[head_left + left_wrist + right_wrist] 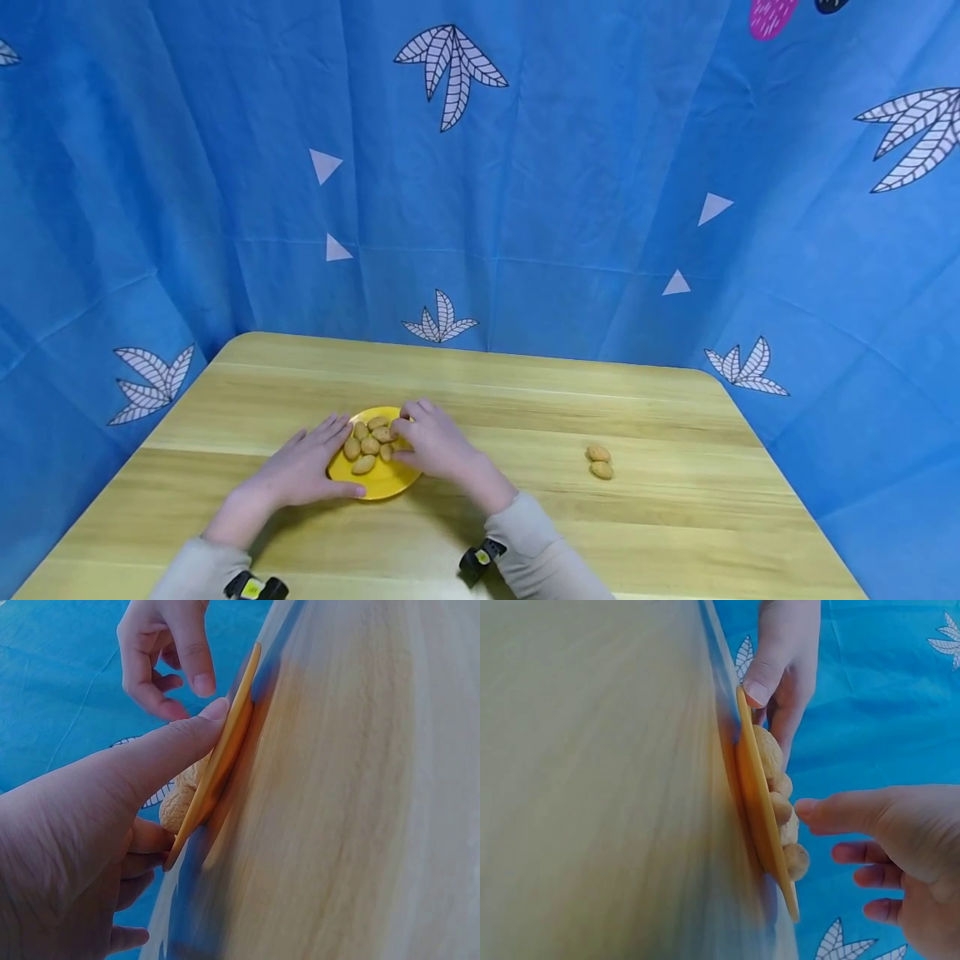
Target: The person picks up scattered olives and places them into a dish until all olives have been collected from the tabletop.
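A yellow plate (390, 483) on the table bears several tan, oval, wrinkled nuts that look like walnuts in their shells (363, 464). My left hand (307, 467) holds the plate from its left, fingers along the far-left rim and thumb on the near rim. In the left wrist view, that thumb (191, 731) lies on the rim. Over the plate's right side is my right hand (435, 442), bent toward the nuts. The right wrist view has its thumb tip beside the nuts (781, 808), fingers loosely bent and no nut visible between them; contact cannot be told.
Two more nuts (600, 462) lie together on the table's right side, well away from the plate. The wooden table (525, 542) has rounded far corners. A blue patterned cloth (570, 167) hangs behind and at both sides.
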`<state>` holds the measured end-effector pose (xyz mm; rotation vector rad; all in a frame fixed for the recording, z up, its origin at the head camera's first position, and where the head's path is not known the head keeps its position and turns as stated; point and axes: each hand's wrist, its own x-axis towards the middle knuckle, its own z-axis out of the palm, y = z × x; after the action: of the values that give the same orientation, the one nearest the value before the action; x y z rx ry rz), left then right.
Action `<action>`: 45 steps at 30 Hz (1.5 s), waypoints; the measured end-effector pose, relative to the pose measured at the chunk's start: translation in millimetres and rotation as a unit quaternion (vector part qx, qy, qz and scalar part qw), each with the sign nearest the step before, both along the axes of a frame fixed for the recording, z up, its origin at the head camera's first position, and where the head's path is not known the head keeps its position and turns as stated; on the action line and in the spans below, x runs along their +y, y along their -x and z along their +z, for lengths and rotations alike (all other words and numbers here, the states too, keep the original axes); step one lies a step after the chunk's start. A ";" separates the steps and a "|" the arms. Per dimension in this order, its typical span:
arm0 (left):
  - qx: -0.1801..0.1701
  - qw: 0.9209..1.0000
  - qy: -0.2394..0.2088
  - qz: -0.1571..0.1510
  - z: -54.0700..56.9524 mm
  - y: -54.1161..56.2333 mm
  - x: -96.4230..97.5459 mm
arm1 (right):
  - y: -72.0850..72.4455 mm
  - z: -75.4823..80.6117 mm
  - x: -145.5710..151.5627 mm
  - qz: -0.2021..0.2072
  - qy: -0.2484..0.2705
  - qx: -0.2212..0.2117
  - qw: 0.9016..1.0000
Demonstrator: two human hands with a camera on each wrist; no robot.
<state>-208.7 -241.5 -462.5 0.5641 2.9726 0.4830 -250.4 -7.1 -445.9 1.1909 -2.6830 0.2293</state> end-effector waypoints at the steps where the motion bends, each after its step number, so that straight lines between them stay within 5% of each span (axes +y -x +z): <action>1: 0.000 1.000 0.000 0.000 0.1 0.0 0.1 | 0.1 0.2 1.8 0.000 0.002 -0.003 1.000; 14: -0.003 1.000 -0.004 0.001 3.0 0.7 0.0 | -1.5 9.2 33.4 -0.036 -0.004 -0.041 0.999; 22: 0.001 1.000 -0.006 0.001 1.7 -0.5 0.8 | -1.9 4.9 61.6 -0.029 0.023 0.000 0.999; 40: -0.004 1.000 -0.007 0.004 -2.3 -1.1 -0.8 | -12.9 7.1 135.2 -0.075 0.050 0.011 0.996; 45: -0.003 1.000 -0.005 0.005 -1.9 -1.7 -0.3 | -14.3 5.5 156.2 -0.087 0.057 0.047 0.993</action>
<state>-207.0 -241.8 -464.4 0.5474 2.9698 0.4996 -236.1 149.2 -440.5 0.9072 -2.6322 0.2886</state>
